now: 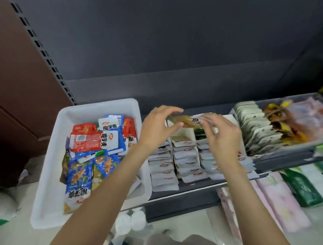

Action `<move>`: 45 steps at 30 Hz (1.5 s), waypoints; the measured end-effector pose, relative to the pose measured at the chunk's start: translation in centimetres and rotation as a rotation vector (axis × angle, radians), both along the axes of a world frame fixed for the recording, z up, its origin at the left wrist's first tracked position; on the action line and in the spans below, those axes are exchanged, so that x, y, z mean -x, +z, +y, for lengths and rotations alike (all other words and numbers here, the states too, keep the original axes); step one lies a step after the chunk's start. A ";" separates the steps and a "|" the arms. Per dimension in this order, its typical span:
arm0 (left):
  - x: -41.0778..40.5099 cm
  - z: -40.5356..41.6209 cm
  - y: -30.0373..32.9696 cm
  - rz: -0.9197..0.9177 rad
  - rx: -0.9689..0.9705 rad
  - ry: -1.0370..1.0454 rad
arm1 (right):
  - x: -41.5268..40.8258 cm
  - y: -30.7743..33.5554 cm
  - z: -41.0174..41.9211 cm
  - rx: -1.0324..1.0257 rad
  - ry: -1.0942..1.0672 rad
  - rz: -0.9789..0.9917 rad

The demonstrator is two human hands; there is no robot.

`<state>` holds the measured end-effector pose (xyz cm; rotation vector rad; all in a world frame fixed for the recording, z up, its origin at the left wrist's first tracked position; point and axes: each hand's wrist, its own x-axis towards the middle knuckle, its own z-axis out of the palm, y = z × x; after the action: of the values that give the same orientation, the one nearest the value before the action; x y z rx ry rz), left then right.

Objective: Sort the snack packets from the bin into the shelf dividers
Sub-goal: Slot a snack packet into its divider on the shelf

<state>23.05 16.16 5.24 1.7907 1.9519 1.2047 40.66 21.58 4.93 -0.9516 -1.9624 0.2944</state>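
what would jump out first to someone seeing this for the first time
Two bare hands meet mid-frame: the left hand and right hand hold one yellow-green packet between them above the white shelf dividers. To their left sits a white bin heaped with red and blue snack packets.

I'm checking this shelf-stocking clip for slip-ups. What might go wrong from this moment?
1. The yellow-green packet is pinched only at its ends by the left hand and right hand; it may slip onto the rows below.
2. The dividers stand close together, so it might land in the wrong slot.
3. The white bin overhangs the shelf edge; a bump might tip it.
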 end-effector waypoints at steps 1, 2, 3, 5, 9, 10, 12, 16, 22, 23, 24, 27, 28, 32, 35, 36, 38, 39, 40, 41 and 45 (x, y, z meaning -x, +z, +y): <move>-0.6 0.7 -0.4 0.063 0.006 -0.006 | 0.1 -0.1 0.5 -0.070 0.020 -0.079; -1.0 1.1 -0.9 0.109 -0.002 0.010 | 0.3 -0.1 1.1 -0.124 0.044 -0.147; -1.2 1.5 -1.3 0.137 -0.024 0.039 | 0.5 0.0 1.6 -0.153 0.070 -0.204; -1.1 1.8 -2.1 0.118 -0.075 0.091 | 0.4 0.4 2.3 -0.179 0.113 -0.296; -1.2 1.9 -2.2 0.104 -0.126 0.082 | -0.7 1.8 2.6 -0.229 0.136 -0.400; -1.3 1.9 -2.3 0.109 -0.125 0.086 | -0.7 2.1 2.5 -0.222 0.145 -0.415; -1.1 1.8 -2.6 0.127 -0.092 0.096 | -0.8 2.0 2.5 -0.163 0.190 -0.467; -0.4 1.0 -3.9 0.274 0.073 0.076 | -0.4 1.1 2.5 -0.061 0.220 -0.560; 0.1 -0.5 -4.6 0.385 0.099 -0.007 | 2.1 -1.9 1.8 -0.016 0.238 -0.874; 0.3 -1.0 -4.6 0.383 0.113 -0.029 | 2.0 -2.2 1.6 -0.028 0.237 -0.856; 0.6 -1.6 -4.5 0.368 0.106 -0.035 | 1.8 -2.2 1.2 -0.043 0.227 -0.797; 2.1 -5.0 -4.0 0.261 -0.056 0.104 | 1.9 -0.8 -1.2 -0.052 0.274 -0.550; 2.9 -6.5 -3.9 0.230 -0.117 0.177 | 2.4 -0.3 -2.2 -0.026 0.318 -0.485; 7.3 -12.4 -4.9 0.252 -0.103 0.409 | 7.3 -0.3 -5.9 0.126 0.529 -0.354; 10.5 -15.3 -6.9 0.290 0.157 0.512 | 12.1 -1.9 -8.6 0.261 0.618 -0.500; 11.3 -16.0 -7.6 0.324 0.241 0.524 | 13.7 -2.8 -9.3 0.307 0.635 -0.582; 12.5 -16.7 -8.5 0.365 0.367 0.512 | 16.6 -4.5 -10.1 0.328 0.639 -0.721; 12.8 -16.8 -8.6 0.356 0.418 0.502 | 17.8 -5.3 -10.2 0.302 0.618 -0.799; 13.0 -16.8 -8.6 0.340 0.470 0.488 | 18.8 -6.0 -10.4 0.278 0.577 -0.889; 13.2 -16.7 -8.8 0.334 0.532 0.465 | 19.5 -6.7 -10.6 0.285 0.520 -0.977; 13.6 -16.1 -9.4 0.371 0.752 0.367 | 20.7 -9.0 -11.4 0.507 0.378 -1.107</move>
<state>9.43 0.09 -4.13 1.3404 2.5400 0.1098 19.95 10.17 -4.06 -1.1859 -3.1991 0.5777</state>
